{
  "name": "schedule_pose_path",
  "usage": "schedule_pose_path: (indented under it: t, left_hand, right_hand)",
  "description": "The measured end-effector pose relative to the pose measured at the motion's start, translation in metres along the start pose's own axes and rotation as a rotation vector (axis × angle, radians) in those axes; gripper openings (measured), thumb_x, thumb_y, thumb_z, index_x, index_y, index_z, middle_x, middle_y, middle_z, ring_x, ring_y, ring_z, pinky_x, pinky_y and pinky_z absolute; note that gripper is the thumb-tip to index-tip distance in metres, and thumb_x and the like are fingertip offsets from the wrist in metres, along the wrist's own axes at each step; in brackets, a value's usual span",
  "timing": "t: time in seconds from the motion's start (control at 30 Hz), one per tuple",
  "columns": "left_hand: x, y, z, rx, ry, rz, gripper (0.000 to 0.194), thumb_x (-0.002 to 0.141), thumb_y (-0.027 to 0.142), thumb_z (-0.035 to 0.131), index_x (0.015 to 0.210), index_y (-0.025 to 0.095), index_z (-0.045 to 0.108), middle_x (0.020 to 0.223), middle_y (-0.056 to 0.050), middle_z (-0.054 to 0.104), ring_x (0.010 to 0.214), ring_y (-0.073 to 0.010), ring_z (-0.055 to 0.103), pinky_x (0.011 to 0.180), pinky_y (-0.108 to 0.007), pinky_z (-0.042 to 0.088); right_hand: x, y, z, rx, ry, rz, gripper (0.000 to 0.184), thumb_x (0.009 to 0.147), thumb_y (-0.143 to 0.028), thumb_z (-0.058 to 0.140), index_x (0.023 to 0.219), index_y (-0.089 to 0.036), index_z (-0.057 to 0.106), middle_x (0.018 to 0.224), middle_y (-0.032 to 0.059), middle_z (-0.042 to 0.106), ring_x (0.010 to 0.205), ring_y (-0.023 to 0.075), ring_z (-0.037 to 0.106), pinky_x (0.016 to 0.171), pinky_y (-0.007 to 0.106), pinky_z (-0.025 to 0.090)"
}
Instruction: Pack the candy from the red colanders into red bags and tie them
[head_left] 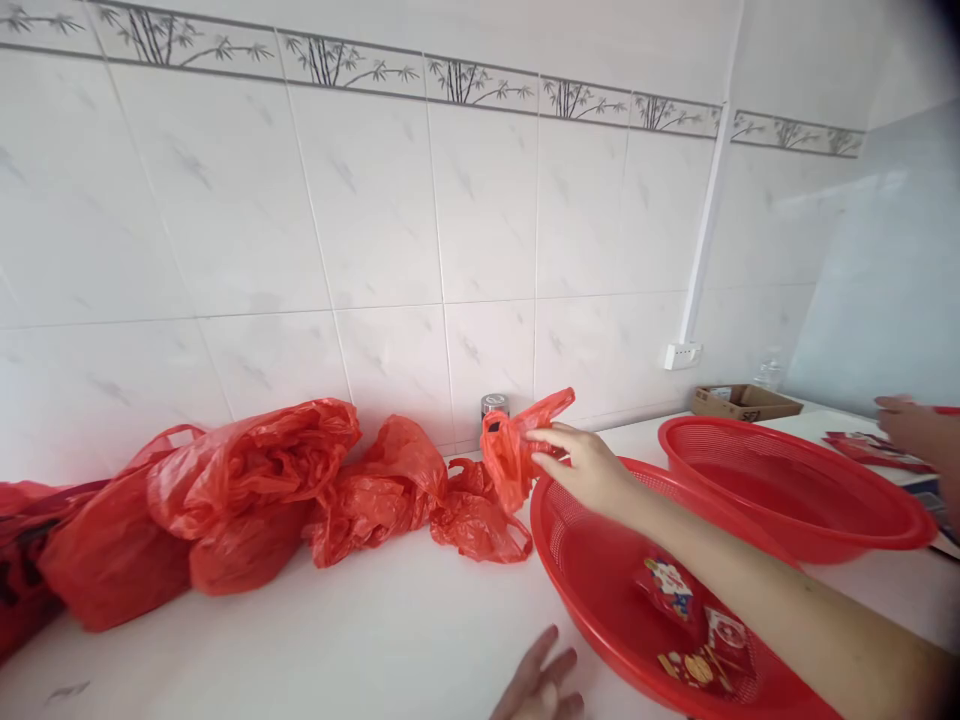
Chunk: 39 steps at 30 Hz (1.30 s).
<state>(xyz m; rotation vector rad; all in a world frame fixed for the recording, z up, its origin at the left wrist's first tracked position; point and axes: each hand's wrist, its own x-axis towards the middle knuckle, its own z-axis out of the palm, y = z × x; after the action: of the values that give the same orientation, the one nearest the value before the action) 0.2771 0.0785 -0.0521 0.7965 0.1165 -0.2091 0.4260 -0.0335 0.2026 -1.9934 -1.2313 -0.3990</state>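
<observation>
My right hand (pixel 581 462) reaches across the near red basket (pixel 555 570), its fingers closed on a thin red plastic bag (pixel 510 455). The bag is lifted a little in front of a dark can with a silver lid (pixel 494 403). My left hand (pixel 538 684) is low over the white table, fingers apart and holding nothing. Inside the near basket, partly hidden by my right forearm, lie a red packet with coloured print (pixel 670 588) and more red packets (pixel 701 668) with food pictures.
Crumpled red plastic bags (pixel 255 490) line the wall side of the table (pixel 360 640). A second red basket (pixel 795 480) stands at the right, with a cardboard box (pixel 744 402) and a clear bottle (pixel 769 369) behind it. Another person's hand (pixel 911 428) is near red packets (pixel 874 449).
</observation>
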Motion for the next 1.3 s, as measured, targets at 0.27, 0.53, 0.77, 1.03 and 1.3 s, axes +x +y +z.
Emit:
schedule_pose_path:
  t: [0.27, 0.53, 0.77, 1.03, 1.3]
  left_hand:
    - [-0.089, 0.093, 0.076, -0.039, 0.306, 0.237, 0.061, 0.074, 0.067, 0.059, 0.120, 0.026, 0.059, 0.120, -0.011, 0.063, 0.108, -0.0317, 0.059, 0.088, -0.047, 0.048]
    - [-0.142, 0.068, 0.047, 0.161, 0.474, 0.373, 0.056, 0.062, 0.031, 0.083, 0.114, 0.021, 0.065, 0.105, -0.009, 0.071, 0.100, -0.0283, 0.065, 0.091, -0.038, 0.050]
    - [-0.210, 0.084, -0.006, 0.317, 0.896, 0.374, 0.046, 0.058, 0.044, 0.083, 0.095, 0.021, 0.069, 0.100, -0.005, 0.072, 0.091, -0.0229, 0.066, 0.080, -0.028, 0.055]
    - [-0.210, 0.079, 0.013, 0.109, 0.800, 0.349, 0.027, 0.067, 0.038, 0.079, 0.086, 0.020, 0.073, 0.100, -0.001, 0.068, 0.093, -0.0204, 0.064, 0.087, -0.033, 0.056]
    - [-0.204, 0.065, 0.024, 0.016, 0.660, 0.401, 0.026, 0.074, 0.037, 0.073, 0.086, 0.014, 0.077, 0.104, -0.009, 0.072, 0.107, -0.0260, 0.061, 0.096, -0.037, 0.053]
  right_hand:
    - [-0.092, -0.076, 0.043, 0.041, -0.167, -0.265, 0.039, 0.088, -0.007, 0.040, 0.116, -0.020, 0.063, 0.097, 0.0067, 0.064, 0.085, 0.0171, 0.062, 0.074, 0.029, 0.052]
    - [-0.108, -0.076, 0.079, 0.661, -0.027, 0.285, 0.048, 0.088, -0.014, 0.040, 0.133, -0.025, 0.053, 0.111, 0.0047, 0.064, 0.100, 0.0163, 0.061, 0.089, 0.031, 0.050]
    - [-0.115, -0.057, 0.080, 0.584, -0.028, 0.403, 0.061, 0.078, -0.008, 0.035, 0.135, -0.025, 0.053, 0.120, 0.0044, 0.062, 0.090, 0.0143, 0.062, 0.081, 0.029, 0.051]
    - [-0.129, -0.083, 0.059, -0.071, -0.011, 0.122, 0.047, 0.087, -0.022, 0.048, 0.133, -0.030, 0.053, 0.144, 0.0096, 0.039, 0.132, 0.0308, 0.038, 0.103, 0.052, 0.039]
    - [-0.124, -0.115, 0.084, 0.041, -0.367, -0.031, 0.020, 0.090, -0.018, 0.043, 0.087, -0.019, 0.063, 0.073, 0.0024, 0.063, 0.068, 0.0147, 0.059, 0.065, 0.026, 0.045]
